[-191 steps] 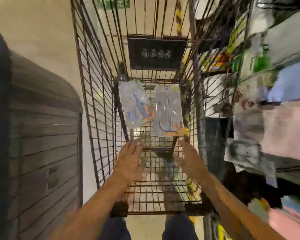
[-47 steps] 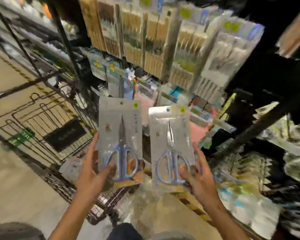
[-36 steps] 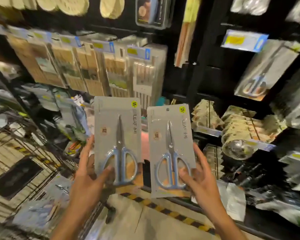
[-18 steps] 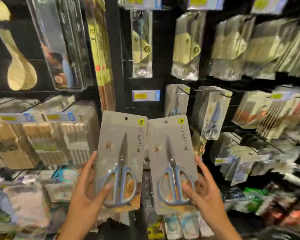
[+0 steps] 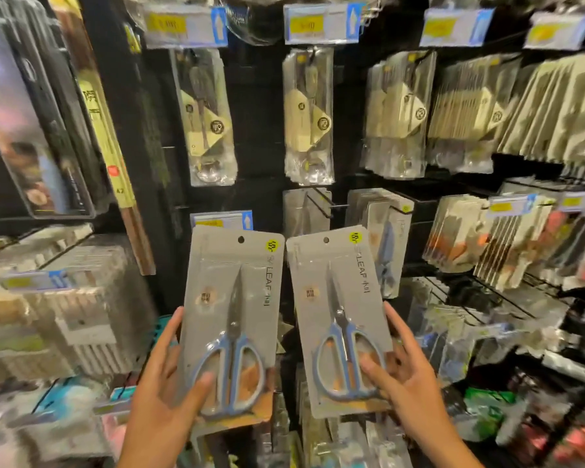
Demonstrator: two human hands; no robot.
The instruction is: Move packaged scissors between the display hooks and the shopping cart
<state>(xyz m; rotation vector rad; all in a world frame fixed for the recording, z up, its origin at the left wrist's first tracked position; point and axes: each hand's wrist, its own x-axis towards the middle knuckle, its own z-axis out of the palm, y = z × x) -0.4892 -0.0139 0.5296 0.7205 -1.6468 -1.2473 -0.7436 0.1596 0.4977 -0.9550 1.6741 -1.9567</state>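
Holding two scissor packs, one per hand.

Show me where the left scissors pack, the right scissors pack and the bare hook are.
left scissors pack (image 5: 232,298): head view, blade area.
right scissors pack (image 5: 335,298): head view, blade area.
bare hook (image 5: 321,201): head view, its wire.

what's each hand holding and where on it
The left hand grips the left scissors pack at its lower left edge, thumb on the front. The right hand grips the right scissors pack at its lower right edge.
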